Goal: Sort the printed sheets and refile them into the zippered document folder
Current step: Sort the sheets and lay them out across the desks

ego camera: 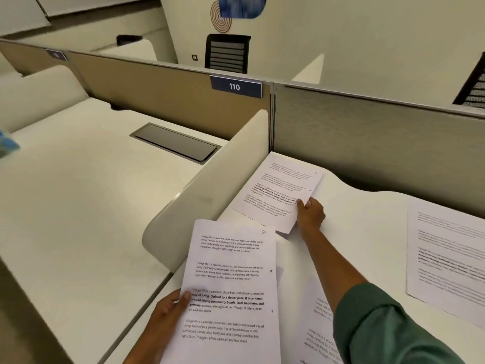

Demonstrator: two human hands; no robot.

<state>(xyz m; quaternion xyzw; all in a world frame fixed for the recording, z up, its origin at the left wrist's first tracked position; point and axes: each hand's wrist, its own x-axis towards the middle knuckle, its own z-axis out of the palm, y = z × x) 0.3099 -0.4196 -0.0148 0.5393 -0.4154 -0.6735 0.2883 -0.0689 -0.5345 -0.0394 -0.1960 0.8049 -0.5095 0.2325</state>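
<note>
A rounded side divider (210, 195) walls off the desk's (367, 214) left edge, and a grey back panel (367, 132) closes the far side. Bare desktop lies between the far sheet (278, 190) and the right-hand sheet (446, 258).

A single wide-angle view from the wearer's head looks forward and steeply down over a white desk (367, 219), close enough that both forearms enter from the near edge. The fabric partition (367, 132) crosses the far side, with a neighbouring desk (78, 193) at left. Straight lines bow toward the edges. No second view shares the scene.
</note>
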